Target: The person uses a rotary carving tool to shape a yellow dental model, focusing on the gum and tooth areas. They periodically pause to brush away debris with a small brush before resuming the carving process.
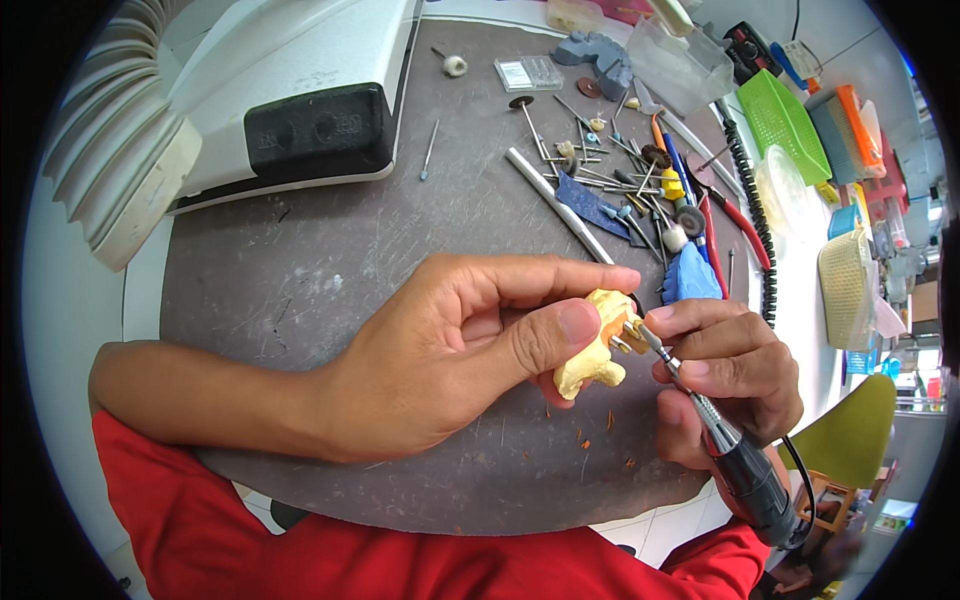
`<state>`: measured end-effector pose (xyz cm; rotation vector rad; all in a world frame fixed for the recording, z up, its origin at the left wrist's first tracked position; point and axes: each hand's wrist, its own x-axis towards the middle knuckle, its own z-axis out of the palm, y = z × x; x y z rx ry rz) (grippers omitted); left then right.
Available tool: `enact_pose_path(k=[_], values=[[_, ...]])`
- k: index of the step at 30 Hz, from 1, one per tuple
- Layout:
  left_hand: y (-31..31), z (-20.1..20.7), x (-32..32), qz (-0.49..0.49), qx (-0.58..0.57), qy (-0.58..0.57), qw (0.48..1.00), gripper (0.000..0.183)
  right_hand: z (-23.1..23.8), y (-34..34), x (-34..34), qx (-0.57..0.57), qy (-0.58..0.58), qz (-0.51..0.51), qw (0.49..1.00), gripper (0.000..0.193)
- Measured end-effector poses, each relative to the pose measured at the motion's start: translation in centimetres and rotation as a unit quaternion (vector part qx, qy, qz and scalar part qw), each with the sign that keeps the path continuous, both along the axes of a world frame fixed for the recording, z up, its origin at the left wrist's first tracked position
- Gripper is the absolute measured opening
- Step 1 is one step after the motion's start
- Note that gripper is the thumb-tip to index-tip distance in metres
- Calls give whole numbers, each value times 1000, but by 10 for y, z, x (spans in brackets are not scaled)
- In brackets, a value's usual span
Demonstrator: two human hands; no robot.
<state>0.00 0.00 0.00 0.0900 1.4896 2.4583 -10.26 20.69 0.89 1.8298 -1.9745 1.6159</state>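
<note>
My left hand (490, 345) grips a yellow plaster dental model (588, 370) between thumb and fingers, above the near part of the bench. Short metal pins (621, 343) stick out of the model on its right side. In my right hand (735, 365) is a rotary handpiece (722, 432), silver in front and black at the back, held like a pen. Its tip points up and left and meets the model's right side beside the pins. Whether the bur touches the plaster is hard to tell. Orange-brown crumbs (586, 443) lie on the bench below.
Many burs and polishing wheels (640, 185) lie scattered at the back right, beside red-handled pliers (745, 235) and a blue model piece (690, 275). A white machine (300, 100) with a ribbed hose (125, 150) stands at the back left. Baskets (785, 125) line the right side.
</note>
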Motion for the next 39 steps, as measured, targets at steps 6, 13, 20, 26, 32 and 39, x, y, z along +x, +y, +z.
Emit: enact_pose_path(k=[6,13,20,26,32,39], values=[[0,0,0,-1,13,-11,1000,51,3,-2,1,-5,-4,-24,1000,29],[-1,-1,-1,-8,16,-16,1000,50,2,-2,1,2,3,-24,1000,29],[-1,-1,-1,-8,21,-19,1000,49,4,-3,3,11,-5,-24,1000,28],[-1,2,-1,-9,24,-27,999,50,4,-2,3,14,-17,-28,999,28],[-1,1,-1,-7,31,-27,999,50,7,-3,5,24,-14,-33,999,28],[0,1,-1,-9,33,-29,999,49,7,-1,1,24,-8,-24,999,29]])
